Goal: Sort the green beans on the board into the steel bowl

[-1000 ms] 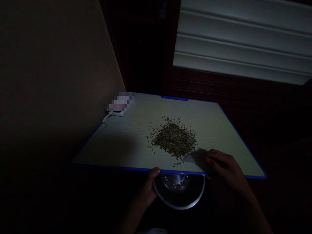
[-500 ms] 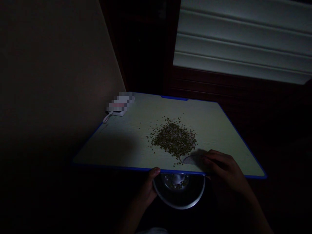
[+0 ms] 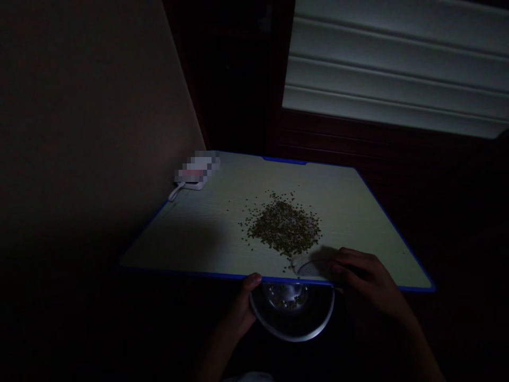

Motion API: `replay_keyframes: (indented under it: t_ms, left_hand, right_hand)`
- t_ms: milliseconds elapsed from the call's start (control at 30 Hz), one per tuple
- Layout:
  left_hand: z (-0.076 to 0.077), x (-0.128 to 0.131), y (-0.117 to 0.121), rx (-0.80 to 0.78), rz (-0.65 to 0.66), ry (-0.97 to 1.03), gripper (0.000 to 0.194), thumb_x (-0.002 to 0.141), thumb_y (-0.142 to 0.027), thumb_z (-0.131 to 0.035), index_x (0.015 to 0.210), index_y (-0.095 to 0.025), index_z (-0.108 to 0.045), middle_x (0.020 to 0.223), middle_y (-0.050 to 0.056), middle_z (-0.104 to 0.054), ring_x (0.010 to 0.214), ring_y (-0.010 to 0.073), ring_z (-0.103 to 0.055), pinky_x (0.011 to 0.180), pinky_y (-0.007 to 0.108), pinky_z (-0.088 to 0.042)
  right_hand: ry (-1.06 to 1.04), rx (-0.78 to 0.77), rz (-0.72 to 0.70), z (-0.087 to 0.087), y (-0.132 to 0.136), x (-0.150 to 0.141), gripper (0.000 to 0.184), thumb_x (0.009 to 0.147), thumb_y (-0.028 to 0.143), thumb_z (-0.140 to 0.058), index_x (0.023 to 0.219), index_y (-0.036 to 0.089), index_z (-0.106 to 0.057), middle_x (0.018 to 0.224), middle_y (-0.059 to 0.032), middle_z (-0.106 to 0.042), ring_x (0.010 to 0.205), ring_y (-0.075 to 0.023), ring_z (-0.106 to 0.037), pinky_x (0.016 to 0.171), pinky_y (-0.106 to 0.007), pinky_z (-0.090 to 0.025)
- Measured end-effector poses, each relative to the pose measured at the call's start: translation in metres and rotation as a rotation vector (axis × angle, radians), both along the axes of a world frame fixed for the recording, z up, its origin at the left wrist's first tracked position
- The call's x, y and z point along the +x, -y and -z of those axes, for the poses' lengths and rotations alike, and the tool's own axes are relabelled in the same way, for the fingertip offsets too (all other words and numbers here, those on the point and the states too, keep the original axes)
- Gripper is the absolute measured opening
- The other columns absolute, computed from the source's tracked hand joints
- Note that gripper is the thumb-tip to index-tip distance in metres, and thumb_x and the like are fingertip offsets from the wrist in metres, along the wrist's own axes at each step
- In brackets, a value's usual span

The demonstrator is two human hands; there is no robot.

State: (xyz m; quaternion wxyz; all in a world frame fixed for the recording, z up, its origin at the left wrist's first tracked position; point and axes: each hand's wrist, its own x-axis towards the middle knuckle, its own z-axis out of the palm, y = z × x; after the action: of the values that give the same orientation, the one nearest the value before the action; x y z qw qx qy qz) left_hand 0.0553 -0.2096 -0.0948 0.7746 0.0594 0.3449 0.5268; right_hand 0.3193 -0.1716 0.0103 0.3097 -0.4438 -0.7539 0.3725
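A pile of small greenish seeds or grains lies mid-table, with loose ones scattered around it. My right hand is closed on a thin, curved, pale tool; dim light hides its exact kind. The tool's tip touches the tabletop between the pile and the near edge. Below that edge, my left hand grips the left rim of a shiny metal bowl, thumb up against the table's edge. Some seeds sit inside the bowl, and its far side is hidden under the table.
The pale table has a blue border. At its far left corner lies a white device with a strap, partly blurred out. A wall rises on the left. Pale slatted panels and dark wood stand behind.
My right hand has shifted slightly down toward the near edge, and the curved tool has tilted and moved the same way. My left hand and the bowl stay put.
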Motion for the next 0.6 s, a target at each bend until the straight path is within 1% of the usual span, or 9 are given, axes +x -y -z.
replay_keyframes:
  t_ms: [167,233,333,467,600]
  left_hand:
    - [0.0005,-0.0003,0.0001,0.019,0.024,-0.020,0.023,0.069,-0.033,-0.075,0.079,-0.013,-0.076,0.086,0.011,-0.080,0.102,0.0344,-0.069,0.102,0.046,-0.045]
    - [0.0015,-0.0004,0.0004,0.016,0.007,-0.029,0.021,0.068,-0.032,-0.075,0.078,-0.014,-0.076,0.081,0.009,-0.080,0.100,0.0342,-0.070,0.101,0.047,-0.045]
    - [0.0022,-0.0006,0.0004,-0.005,-0.013,-0.037,0.021,0.067,-0.032,-0.076,0.078,-0.014,-0.076,0.078,0.009,-0.080,0.098,0.0341,-0.071,0.101,0.048,-0.046]
    - [0.0007,-0.0003,-0.0003,-0.015,-0.001,-0.040,0.022,0.066,-0.033,-0.076,0.078,-0.014,-0.076,0.081,0.010,-0.080,0.103,0.0354,-0.069,0.102,0.049,-0.045]
    - [-0.0012,0.0008,-0.0007,-0.020,-0.009,-0.013,0.026,0.064,-0.033,-0.078,0.081,-0.014,-0.076,0.092,0.011,-0.080,0.108,0.0355,-0.067,0.104,0.049,-0.044]
  right_hand:
    - [-0.030,-0.033,0.001,-0.0007,0.0020,-0.0019,0.019,0.093,0.032,-0.059,0.083,0.020,-0.071,0.080,-0.0041,-0.064,0.075,-0.0175,-0.062,0.067,-0.028,-0.048]
    - [-0.044,-0.050,0.012,-0.0002,0.0028,-0.0022,0.019,0.092,0.032,-0.059,0.084,0.020,-0.072,0.082,-0.0042,-0.065,0.076,-0.0175,-0.062,0.067,-0.028,-0.048]
    - [-0.059,-0.034,0.018,0.0015,0.0028,-0.0013,0.018,0.091,0.032,-0.061,0.084,0.021,-0.073,0.083,-0.0044,-0.066,0.078,-0.0176,-0.063,0.068,-0.027,-0.049]
    - [-0.049,0.010,0.016,0.0027,0.0012,0.0002,0.015,0.091,0.031,-0.062,0.087,0.021,-0.073,0.083,-0.0039,-0.066,0.077,-0.0171,-0.063,0.067,-0.026,-0.049]
    - [0.018,0.017,-0.056,0.0017,-0.0001,-0.0004,0.016,0.093,0.030,-0.059,0.092,0.022,-0.073,0.087,-0.0042,-0.067,0.080,-0.0169,-0.063,0.070,-0.027,-0.049]
